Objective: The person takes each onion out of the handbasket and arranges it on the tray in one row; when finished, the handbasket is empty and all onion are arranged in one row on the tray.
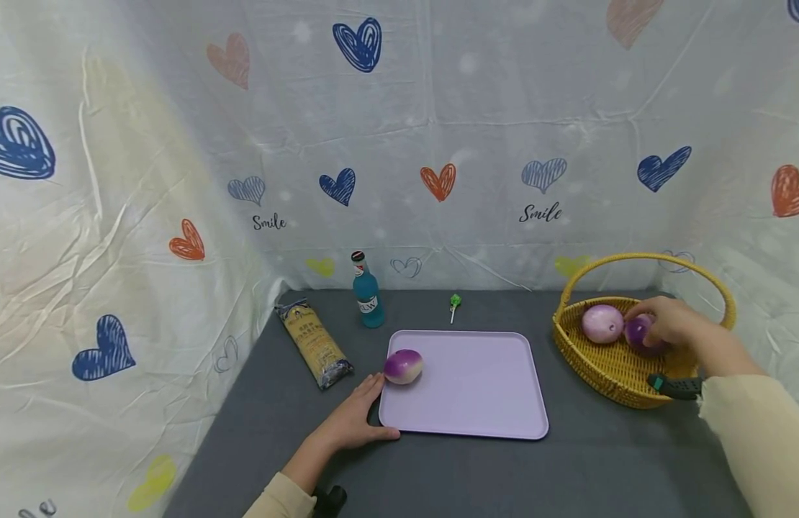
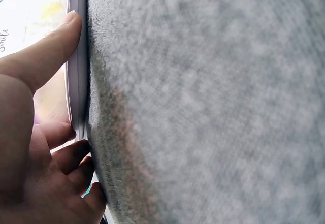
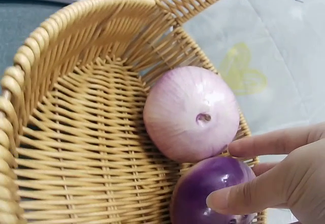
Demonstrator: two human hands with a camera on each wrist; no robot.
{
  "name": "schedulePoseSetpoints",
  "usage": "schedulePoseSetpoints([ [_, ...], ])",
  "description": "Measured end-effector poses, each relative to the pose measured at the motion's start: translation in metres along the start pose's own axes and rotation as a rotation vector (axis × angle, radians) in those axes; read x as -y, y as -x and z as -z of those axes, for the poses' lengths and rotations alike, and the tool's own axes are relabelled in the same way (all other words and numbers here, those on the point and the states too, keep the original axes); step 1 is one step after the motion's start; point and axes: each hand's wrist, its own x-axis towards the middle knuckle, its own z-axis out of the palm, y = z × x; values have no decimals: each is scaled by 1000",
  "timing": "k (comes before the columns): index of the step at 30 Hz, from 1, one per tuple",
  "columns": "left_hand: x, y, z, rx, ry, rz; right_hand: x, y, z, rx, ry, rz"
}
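Observation:
At the right, my right hand [image 1: 669, 321] reaches into a yellow wicker basket [image 1: 603, 383] and grips a dark purple onion [image 3: 203, 189]. Its thumb lies over the glossy top, while the fingers go round the far side, partly hidden. A paler pink onion [image 3: 190, 113] sits against it in the basket. My left hand [image 1: 353, 422] rests at the near left corner of a lilac tray [image 1: 474, 385], thumb along the front edge and fingers spread along the left side. On the tray, close to those fingertips, lies a purple-and-cream round vegetable [image 1: 403, 367].
Left of the tray, a yellow packet [image 1: 314, 342] lies slanted on the grey table [image 1: 464, 475]. A blue bottle [image 1: 368, 293] stands behind the tray, and a green lollipop [image 1: 455, 305] lies near the back edge. The basket's tall handle [image 1: 646, 257] arches over the right arm's side.

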Motion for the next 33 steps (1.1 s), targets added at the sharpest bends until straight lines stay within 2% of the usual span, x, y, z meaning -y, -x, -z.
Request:
schedulePoseSetpoints([
  [7, 1, -1, 0, 0, -9, 8, 2, -2, 5, 67, 6, -24],
  [15, -2, 1, 0, -2, 4, -12, -3, -7, 3, 52, 47, -5],
  [21, -1, 1, 1, 0, 4, -5, -7, -9, 1, 54, 57, -7],
  [33, 0, 0, 1, 10, -2, 8, -5, -3, 1, 73, 35, 32],
])
